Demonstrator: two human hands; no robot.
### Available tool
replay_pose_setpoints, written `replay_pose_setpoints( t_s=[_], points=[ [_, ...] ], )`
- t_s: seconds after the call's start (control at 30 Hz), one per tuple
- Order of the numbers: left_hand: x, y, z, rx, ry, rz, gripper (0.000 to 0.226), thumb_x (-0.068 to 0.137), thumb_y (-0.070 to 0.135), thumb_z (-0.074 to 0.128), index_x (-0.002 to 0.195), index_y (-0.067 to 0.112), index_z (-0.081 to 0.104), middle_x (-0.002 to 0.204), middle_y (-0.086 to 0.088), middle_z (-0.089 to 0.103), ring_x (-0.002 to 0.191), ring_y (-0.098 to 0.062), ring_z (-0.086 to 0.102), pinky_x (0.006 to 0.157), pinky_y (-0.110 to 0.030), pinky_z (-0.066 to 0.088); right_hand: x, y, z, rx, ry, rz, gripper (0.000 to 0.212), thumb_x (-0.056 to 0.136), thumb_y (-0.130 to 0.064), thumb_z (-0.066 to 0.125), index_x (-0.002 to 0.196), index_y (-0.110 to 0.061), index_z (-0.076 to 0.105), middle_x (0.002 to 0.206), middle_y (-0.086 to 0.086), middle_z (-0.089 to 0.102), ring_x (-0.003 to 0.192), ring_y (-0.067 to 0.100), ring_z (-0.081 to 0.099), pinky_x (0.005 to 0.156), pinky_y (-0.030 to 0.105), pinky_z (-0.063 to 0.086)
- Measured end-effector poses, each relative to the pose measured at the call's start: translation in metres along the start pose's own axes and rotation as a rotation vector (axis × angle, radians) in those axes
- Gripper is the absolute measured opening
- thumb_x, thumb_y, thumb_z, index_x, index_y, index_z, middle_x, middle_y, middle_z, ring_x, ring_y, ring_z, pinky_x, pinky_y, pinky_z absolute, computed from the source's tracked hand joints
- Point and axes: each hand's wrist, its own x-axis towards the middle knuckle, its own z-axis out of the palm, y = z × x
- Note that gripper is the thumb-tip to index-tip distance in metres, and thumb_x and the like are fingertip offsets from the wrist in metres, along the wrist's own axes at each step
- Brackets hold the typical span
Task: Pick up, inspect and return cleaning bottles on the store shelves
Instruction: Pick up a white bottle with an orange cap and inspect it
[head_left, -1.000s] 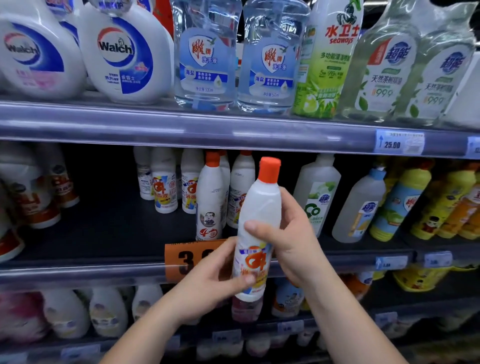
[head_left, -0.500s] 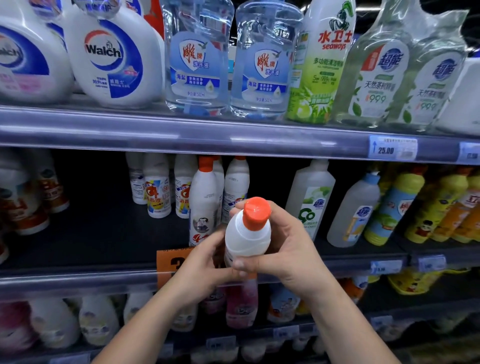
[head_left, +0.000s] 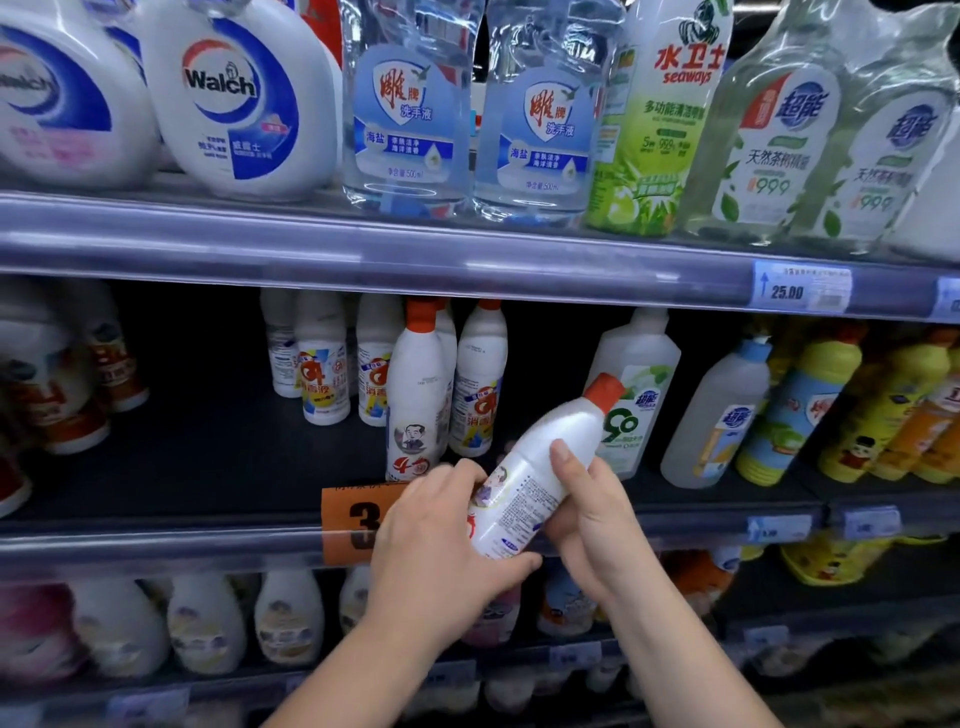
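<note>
Tilting up and to the right, a white plastic bottle with an orange cap (head_left: 540, 467) hangs in front of the middle shelf (head_left: 208, 540), held clear of it by both hands. Its printed back label faces the camera and its cap points toward a translucent jug with a green leaf label (head_left: 636, 384) standing behind it on that shelf. The left hand (head_left: 441, 540) cups the bottle's base from the left, fingers curled over the lower label and thumb pressed under the bottom edge. The right hand (head_left: 592, 514) wraps the bottle's right side, thumb laid flat on the body above the label, the other fingers closed behind it. Just left of the bottle, an orange price tag (head_left: 358, 525) is clipped to the shelf's front rail. Behind the bottle, further back and to the left, stands a row of white bottles with orange caps (head_left: 415, 389), upright.
</note>
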Motion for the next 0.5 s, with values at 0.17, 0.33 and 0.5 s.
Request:
replay_pose_setpoints(
  t_s=[0.17, 0.33, 0.5],
  points=[
    [0.003, -0.008, -0.002, -0.139, -0.061, -0.066, 0.062, 0.054, 0.078, 0.075, 0.101, 0.041, 0.059, 0.088, 0.016, 0.064, 0.085, -0.004, 0.061, 0.072, -0.03, 0.051, 0.0, -0.004, -0.002, -0.009, -0.073, 0.04, 0.067, 0.096, -0.041, 0.063, 0.136, 0.011, 0.054, 0.118, 0.028, 0.073, 0.106, 0.036, 0.075, 0.09, 0.05, 0.063],
    [0.014, -0.019, 0.0, -0.921, -0.333, -0.38, 0.087, 0.056, 0.059, 0.092, 0.116, 0.007, 0.055, 0.101, -0.006, 0.082, 0.09, -0.022, 0.08, 0.083, -0.05, 0.065, -0.001, -0.013, -0.018, -0.028, -0.216, 0.131, 0.048, 0.09, -0.021, 0.064, 0.131, 0.003, 0.06, 0.132, 0.032, 0.067, 0.119, 0.043, 0.067, 0.104, 0.056, 0.053],
    [0.017, -0.027, 0.01, -1.324, -0.371, -0.422, 0.044, 0.086, 0.042, 0.068, 0.114, 0.009, 0.077, 0.11, -0.016, 0.081, 0.096, -0.023, 0.079, 0.076, -0.029, 0.063, 0.011, -0.019, -0.016, -0.106, -0.214, 0.076, 0.06, 0.086, -0.007, 0.071, 0.143, -0.011, 0.052, 0.129, 0.026, 0.071, 0.118, 0.036, 0.072, 0.093, 0.041, 0.062]
  ],
)
